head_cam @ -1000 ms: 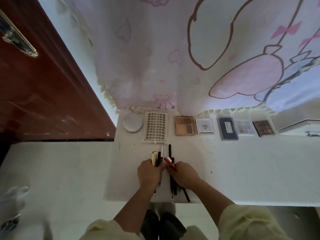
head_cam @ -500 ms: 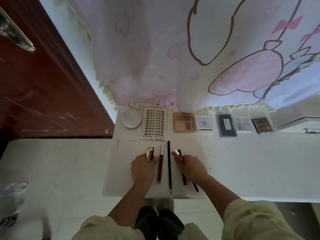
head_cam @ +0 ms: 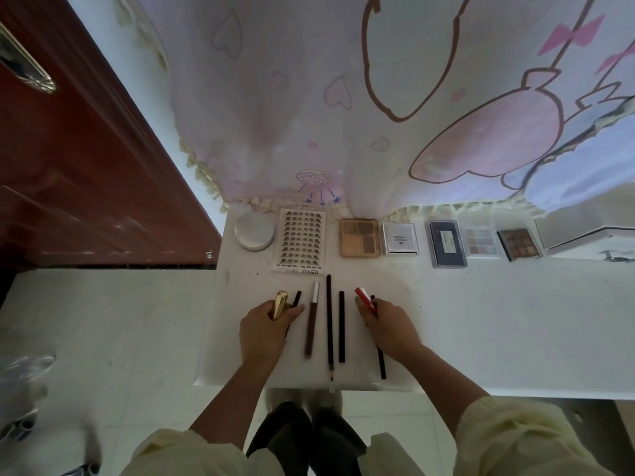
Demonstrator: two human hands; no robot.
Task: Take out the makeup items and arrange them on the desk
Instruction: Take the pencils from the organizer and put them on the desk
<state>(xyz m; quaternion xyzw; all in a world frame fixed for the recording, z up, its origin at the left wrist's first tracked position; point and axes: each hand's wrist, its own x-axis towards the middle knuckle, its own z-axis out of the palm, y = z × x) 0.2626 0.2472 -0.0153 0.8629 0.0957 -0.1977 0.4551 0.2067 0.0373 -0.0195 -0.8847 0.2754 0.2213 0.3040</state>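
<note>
On the white desk (head_cam: 481, 324) my left hand (head_cam: 264, 329) grips a gold tube (head_cam: 280, 304) and a thin black pencil (head_cam: 296, 298). My right hand (head_cam: 388, 326) holds a red-and-white stick (head_cam: 364, 297) and a long black pencil (head_cam: 380, 364). Between the hands lie three pencils side by side: a brown one with a silver cap (head_cam: 312, 322), a long dark one (head_cam: 330, 324) and a shorter black one (head_cam: 341, 326). Along the back edge sit a round compact (head_cam: 254, 230), a lash card (head_cam: 302, 243) and several palettes, from a beige palette (head_cam: 359, 238) to a brown palette (head_cam: 519, 243).
A printed pink curtain (head_cam: 343, 115) hangs over the desk's back edge. A dark red door (head_cam: 86, 173) stands at the left. A white box (head_cam: 584, 231) sits at the desk's far right. My feet (head_cam: 309, 438) show on the tiled floor below the desk's front edge.
My hands have moved apart. The pencils that were bunched between them now lie separately in a row on the desk, and a third pencil has come free of my right hand.
</note>
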